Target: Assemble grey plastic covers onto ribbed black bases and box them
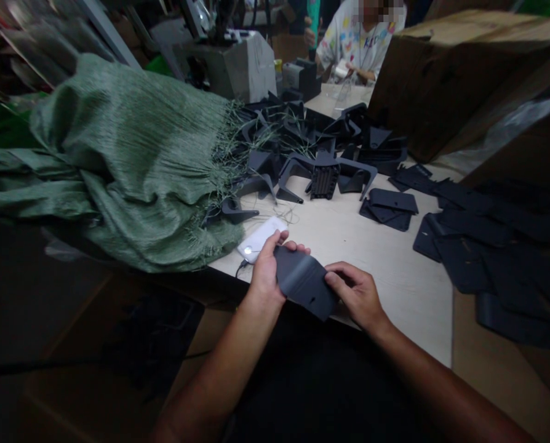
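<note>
A flat dark grey plastic plate (302,280) with a bent edge is held over the near edge of the pale table (349,240). My left hand (268,267) grips its left side, fingers curled over the top edge. My right hand (355,295) pinches its right side, thumb on top. A small white device (261,239) with a lit spot lies on the table just behind my left hand.
A green woven sack (131,160) lies open at the left, spilling several dark plastic brackets (323,169) across the table. Flat dark plates (482,240) are stacked at the right. A cardboard box (441,74) stands behind them. Another person (362,37) sits at the far end.
</note>
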Demonstrator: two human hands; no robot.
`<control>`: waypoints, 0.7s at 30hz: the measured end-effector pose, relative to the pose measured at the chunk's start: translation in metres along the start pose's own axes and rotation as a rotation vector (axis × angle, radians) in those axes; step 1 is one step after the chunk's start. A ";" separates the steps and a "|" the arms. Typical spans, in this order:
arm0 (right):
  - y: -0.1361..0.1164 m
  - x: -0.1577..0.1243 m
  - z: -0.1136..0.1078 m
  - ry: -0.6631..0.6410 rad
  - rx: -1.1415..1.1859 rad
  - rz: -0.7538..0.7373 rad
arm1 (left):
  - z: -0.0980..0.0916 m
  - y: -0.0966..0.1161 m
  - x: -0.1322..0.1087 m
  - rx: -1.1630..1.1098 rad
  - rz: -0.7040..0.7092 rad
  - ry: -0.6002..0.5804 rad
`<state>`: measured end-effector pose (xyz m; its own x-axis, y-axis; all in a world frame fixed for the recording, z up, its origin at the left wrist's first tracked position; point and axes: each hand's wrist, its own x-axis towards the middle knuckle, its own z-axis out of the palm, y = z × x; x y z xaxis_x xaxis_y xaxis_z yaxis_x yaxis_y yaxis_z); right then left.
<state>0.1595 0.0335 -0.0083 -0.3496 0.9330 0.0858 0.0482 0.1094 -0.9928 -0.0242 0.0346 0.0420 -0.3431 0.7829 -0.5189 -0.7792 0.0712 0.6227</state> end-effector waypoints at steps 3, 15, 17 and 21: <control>-0.003 -0.004 -0.002 0.116 -0.023 -0.012 | -0.010 0.001 0.004 0.312 0.227 -0.049; -0.045 0.004 -0.005 0.095 -0.053 0.006 | -0.019 0.016 -0.015 0.757 0.402 -0.468; -0.051 0.010 -0.009 0.028 -0.077 -0.008 | -0.021 0.021 -0.013 0.787 0.364 -0.494; -0.058 0.029 -0.021 -0.199 -0.177 -0.031 | -0.025 0.031 -0.009 0.913 0.125 -0.595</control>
<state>0.1659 0.0613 0.0531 -0.5296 0.8444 0.0803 0.1918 0.2114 -0.9584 -0.0582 0.0148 0.0513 0.1067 0.9721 -0.2088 0.0100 0.2089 0.9779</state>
